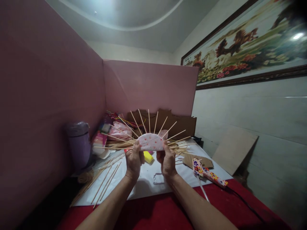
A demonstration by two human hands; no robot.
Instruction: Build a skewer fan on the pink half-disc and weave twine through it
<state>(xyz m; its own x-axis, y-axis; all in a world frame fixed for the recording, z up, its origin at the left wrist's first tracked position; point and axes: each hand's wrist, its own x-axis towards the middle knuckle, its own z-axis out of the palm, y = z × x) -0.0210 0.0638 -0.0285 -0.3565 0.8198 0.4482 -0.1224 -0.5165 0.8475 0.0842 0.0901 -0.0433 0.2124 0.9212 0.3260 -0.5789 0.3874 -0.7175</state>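
Note:
Both hands hold up a half-round piece covered in pink dotted fabric (151, 141), with several thin wooden skewers fanning out from its curved top edge. My left hand (133, 161) pinches its lower left corner, fingers closed. My right hand (167, 161) grips its lower right corner, fingers closed. The piece hangs in the air above the white sheet (148, 187). A yellow object (148, 157) lies on the sheet just behind and between my hands.
A flower-patterned glue gun (208, 173) with its cord lies right of my right hand. Loose skewers (103, 182) lie at the left. A lilac lidded container (79, 143) stands by the pink partition. Cardboard pieces (198, 160) and fabric scraps sit behind, over a red cloth (155, 214).

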